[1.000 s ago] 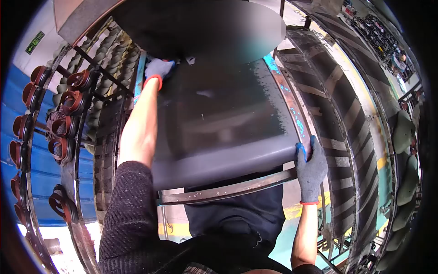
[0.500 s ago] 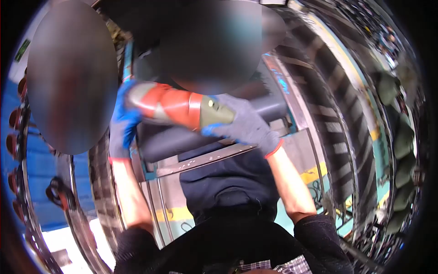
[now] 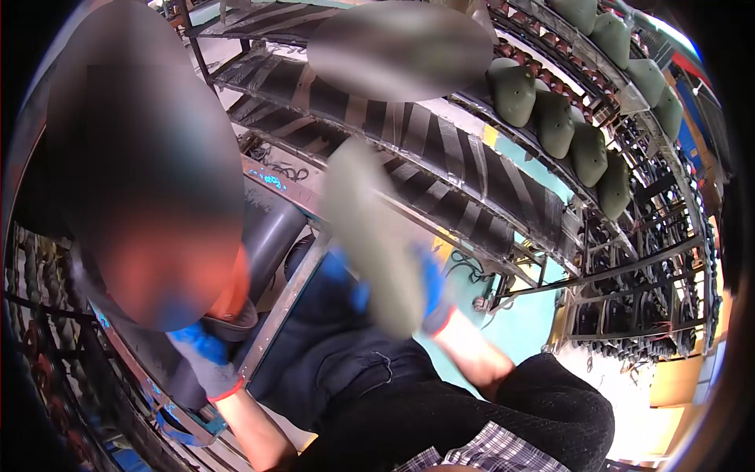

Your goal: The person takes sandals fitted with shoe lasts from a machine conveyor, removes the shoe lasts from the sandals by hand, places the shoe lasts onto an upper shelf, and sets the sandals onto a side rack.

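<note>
A long olive-green shoe form (image 3: 373, 244), smeared by motion, is tilted near the middle, and my right hand (image 3: 431, 287) is wrapped round its lower part in a grey and blue glove. At the left, my left hand (image 3: 208, 358) has its gloved fingers closed on an orange-red shoe (image 3: 233, 295) with a dark sole. A blurred patch covers much of that shoe and some fingertips. Behind the shoe lies a smooth dark padded surface (image 3: 271, 236), edged by a metal bar (image 3: 287, 303).
Long racks with dark slanting strips (image 3: 425, 134) run across the upper middle. Several green shoe forms (image 3: 515, 94) stand on a rack at the upper right. A metal rack (image 3: 637, 307) with dark items is at the right, and more racks (image 3: 51, 377) stand at the left.
The view has swung to the right. The red shoe and the green form, together between both hands before, are now apart: the shoe at my left hand, the form in my right.
</note>
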Tool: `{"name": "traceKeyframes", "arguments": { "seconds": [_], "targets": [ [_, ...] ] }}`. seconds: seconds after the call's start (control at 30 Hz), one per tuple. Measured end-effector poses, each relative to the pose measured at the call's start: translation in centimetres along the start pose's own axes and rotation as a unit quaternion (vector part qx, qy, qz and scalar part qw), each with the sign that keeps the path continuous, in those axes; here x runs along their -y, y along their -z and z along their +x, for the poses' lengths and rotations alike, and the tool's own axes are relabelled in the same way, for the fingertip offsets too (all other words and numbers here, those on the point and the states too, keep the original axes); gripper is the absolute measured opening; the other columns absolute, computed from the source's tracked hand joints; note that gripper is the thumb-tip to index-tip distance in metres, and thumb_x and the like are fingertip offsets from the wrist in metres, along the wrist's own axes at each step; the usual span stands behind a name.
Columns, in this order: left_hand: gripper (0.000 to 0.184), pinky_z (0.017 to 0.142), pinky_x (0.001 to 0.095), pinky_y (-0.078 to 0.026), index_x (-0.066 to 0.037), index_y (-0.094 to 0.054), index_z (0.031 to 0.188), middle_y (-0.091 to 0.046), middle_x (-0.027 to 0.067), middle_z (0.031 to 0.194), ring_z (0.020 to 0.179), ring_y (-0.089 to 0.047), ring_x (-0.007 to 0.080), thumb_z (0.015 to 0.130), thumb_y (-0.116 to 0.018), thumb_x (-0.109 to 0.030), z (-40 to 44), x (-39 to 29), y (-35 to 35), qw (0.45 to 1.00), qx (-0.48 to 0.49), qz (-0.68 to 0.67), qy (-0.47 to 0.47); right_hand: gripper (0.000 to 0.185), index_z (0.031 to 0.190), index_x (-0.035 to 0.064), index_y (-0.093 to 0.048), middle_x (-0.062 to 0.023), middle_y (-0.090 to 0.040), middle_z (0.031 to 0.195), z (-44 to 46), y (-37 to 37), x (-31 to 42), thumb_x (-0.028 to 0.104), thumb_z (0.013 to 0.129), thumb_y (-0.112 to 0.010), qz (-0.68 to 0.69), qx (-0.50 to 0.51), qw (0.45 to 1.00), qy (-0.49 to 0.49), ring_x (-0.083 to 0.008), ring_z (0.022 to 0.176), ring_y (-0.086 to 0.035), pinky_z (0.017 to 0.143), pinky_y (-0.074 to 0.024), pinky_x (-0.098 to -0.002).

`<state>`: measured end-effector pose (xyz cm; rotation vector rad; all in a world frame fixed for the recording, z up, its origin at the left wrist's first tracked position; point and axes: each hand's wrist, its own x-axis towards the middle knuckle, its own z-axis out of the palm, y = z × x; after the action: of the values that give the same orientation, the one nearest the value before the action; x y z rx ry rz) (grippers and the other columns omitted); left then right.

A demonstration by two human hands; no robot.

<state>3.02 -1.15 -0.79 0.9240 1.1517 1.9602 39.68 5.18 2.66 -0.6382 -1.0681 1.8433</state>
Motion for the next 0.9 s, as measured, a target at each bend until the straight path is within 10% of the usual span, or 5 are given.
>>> {"name": "traceKeyframes", "arguments": {
  "seconds": [0.13, 0.27, 0.5, 0.53, 0.9],
  "targets": [
    [0.094, 0.121, 0.043, -0.045, 0.002, -0.045, 0.16, -0.056, 0.0122, 0.156, 0.142, -0.056, 0.0257, 0.082, -0.093, -0.019, -2.3, -0.9, -5.4, 0.978, 0.067, 0.198, 0.027, 0.062, 0.14, -0.0017, -0.065, -0.0274, -0.072, 0.127, 7.6, 4.8, 18.2, 0.046, 0.101, -0.069, -0.22, -0.287, 0.899, 0.247, -0.0329, 0.11, -0.075, 0.097, -0.061, -0.046],
    [0.115, 0.116, 0.043, -0.051, -0.004, -0.035, 0.166, -0.054, 0.011, 0.159, 0.143, -0.056, 0.0261, 0.074, -0.102, -0.018, -2.1, -1.2, -8.2, 0.934, 0.211, 0.24, -0.16, 0.045, 0.111, -0.0017, -0.075, -0.0334, -0.074, 0.114, 22.5, 20.9, 27.5, 0.036, 0.103, -0.052, -0.894, -0.235, 0.351, 0.148, -0.0495, 0.105, -0.072, 0.089, -0.0567, -0.0558],
    [0.116, 0.13, 0.044, -0.032, 0.002, -0.022, 0.17, -0.043, 0.0233, 0.165, 0.156, -0.041, 0.0351, 0.082, -0.095, -0.021, -3.5, -6.6, -6.8, 0.999, 0.041, 0.03, 0.017, 0.063, 0.156, -0.0038, -0.052, -0.0276, -0.058, 0.154, 13.0, 2.8, 10.7, 0.028, 0.104, -0.069, -0.69, -0.362, 0.482, 0.4, -0.0422, 0.14, -0.059, 0.116, -0.0468, -0.0474],
    [0.116, 0.128, 0.0426, -0.034, 0.0, -0.021, 0.171, -0.043, 0.0214, 0.166, 0.155, -0.042, 0.0317, 0.084, -0.095, -0.021, -3.7, -6.9, -6.3, 0.997, 0.053, 0.06, 0.003, 0.077, 0.165, -0.0038, -0.04, -0.0274, -0.049, 0.164, 9.4, -4.5, 6.4, 0.026, 0.102, -0.074, -0.624, -0.215, 0.68, 0.32, -0.0401, 0.151, -0.05, 0.125, -0.0381, -0.0465],
    [0.075, 0.117, 0.0428, -0.053, -0.01, -0.046, 0.162, -0.061, 0.0098, 0.155, 0.136, -0.063, 0.0257, 0.113, -0.044, -0.066, -7.0, -21.7, 8.0, 0.954, -0.239, -0.14, -0.118, 0.053, 0.125, 0.0084, -0.064, -0.0169, -0.067, 0.144, 6.4, -32.5, -7.8, 0.013, 0.079, -0.09, -0.336, 0.406, 0.742, 0.415, -0.045, 0.136, -0.061, 0.106, -0.0546, -0.0504]
  ]
}}
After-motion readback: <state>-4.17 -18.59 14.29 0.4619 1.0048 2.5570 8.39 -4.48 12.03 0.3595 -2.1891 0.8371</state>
